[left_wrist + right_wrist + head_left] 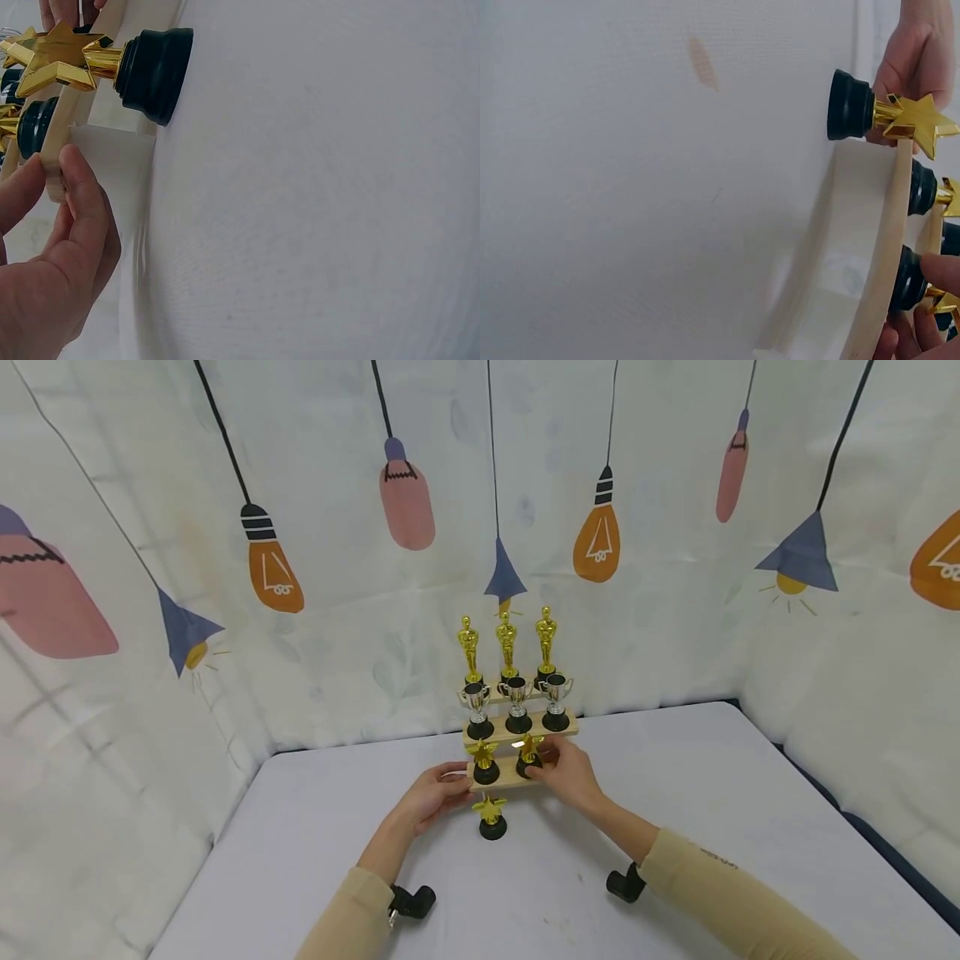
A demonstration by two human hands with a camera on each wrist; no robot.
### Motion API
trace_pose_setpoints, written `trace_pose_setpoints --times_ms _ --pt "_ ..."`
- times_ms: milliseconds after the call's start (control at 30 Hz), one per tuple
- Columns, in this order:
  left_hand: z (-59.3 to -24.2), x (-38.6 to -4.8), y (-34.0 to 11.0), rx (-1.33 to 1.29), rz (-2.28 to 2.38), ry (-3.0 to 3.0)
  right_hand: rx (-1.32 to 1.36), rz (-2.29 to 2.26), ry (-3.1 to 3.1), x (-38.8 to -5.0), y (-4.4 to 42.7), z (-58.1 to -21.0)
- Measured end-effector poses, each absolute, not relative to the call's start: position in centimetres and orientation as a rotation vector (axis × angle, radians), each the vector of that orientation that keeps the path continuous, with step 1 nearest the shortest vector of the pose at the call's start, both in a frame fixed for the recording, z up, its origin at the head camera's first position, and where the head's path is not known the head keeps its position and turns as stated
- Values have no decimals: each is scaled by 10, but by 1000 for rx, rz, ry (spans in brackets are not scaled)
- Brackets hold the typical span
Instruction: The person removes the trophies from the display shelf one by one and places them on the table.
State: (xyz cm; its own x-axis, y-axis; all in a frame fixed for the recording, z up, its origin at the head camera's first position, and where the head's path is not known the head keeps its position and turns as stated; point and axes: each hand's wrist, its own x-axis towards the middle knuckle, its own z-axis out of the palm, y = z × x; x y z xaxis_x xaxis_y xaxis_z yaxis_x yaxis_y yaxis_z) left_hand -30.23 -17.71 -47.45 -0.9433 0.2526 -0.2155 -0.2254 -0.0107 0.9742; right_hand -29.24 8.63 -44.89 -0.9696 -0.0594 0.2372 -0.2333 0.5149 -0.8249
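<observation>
A tiered wooden stand [508,773] rises from the table, holding small trophies. With thumb and fingertips my left hand [433,795] pinches the left end of its lowest shelf, seen close in the left wrist view. My right hand [572,774] grips a gold star trophy [529,748] by its black base, at the right part of that shelf. Another star trophy [486,763] stands to its left. A third star trophy [154,75] is upright on the table in front of the stand, touched by neither hand. The right fingertips are partly hidden behind the gripped trophy.
Three silver cups [517,703] stand on the middle shelf, with three gold figure trophies [507,647] on the top one. A white cloth covers the table [315,843]. Behind it hangs a curtain [337,652] printed with lamps. Black wrist cameras [414,902] sit at both sleeves.
</observation>
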Motion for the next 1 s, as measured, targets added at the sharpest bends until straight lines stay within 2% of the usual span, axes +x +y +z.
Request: trace_pose_setpoints --times_ms 1000 --pt "-478 -302 -178 49 2044 1912 278 1325 -2743 -292 91 -440"
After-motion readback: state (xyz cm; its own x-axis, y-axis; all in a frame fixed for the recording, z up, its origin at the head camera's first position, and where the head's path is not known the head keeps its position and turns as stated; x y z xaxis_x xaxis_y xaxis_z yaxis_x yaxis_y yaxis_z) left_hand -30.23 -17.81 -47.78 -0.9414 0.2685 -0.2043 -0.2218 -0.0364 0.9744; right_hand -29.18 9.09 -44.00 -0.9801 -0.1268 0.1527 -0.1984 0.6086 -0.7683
